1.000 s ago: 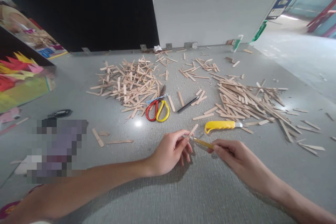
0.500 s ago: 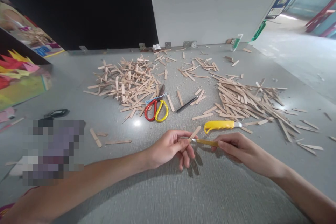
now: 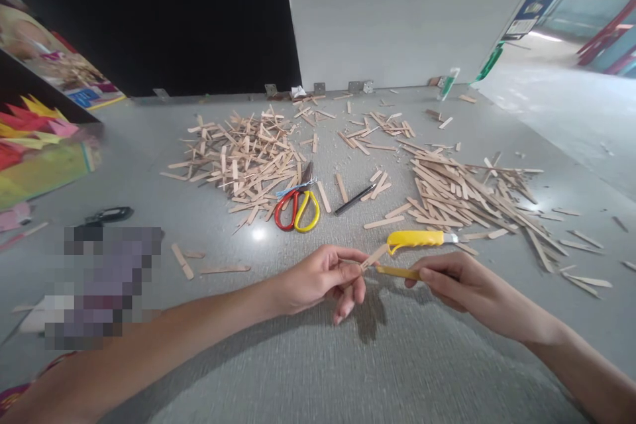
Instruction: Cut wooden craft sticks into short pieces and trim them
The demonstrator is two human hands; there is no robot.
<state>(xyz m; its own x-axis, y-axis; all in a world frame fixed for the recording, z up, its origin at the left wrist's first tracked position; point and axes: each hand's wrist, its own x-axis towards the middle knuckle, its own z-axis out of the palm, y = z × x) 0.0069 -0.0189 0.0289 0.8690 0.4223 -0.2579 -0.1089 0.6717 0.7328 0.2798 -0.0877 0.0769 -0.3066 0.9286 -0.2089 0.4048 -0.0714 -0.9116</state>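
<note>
My left hand (image 3: 322, 278) pinches a short wooden stick (image 3: 373, 257) between thumb and fingers, just above the grey floor. My right hand (image 3: 454, 285) grips a thin yellow-handled craft knife (image 3: 395, 271), its tip touching the stick's near end. A larger yellow utility knife (image 3: 417, 238) lies on the floor just beyond both hands. Two heaps of wooden sticks spread further out, one at the left (image 3: 243, 159) and one at the right (image 3: 472, 192).
Red and yellow scissors (image 3: 297, 207) and a black pen knife (image 3: 354, 199) lie between the heaps. A green glue tube (image 3: 448, 81) stands by the white panel (image 3: 397, 13). Coloured paper (image 3: 34, 126) sits far left, black scissors (image 3: 109, 215) nearby.
The stick in my left hand has tilted flatter and shifted slightly right. My right hand and its knife have stayed close against it, moving a little up.
</note>
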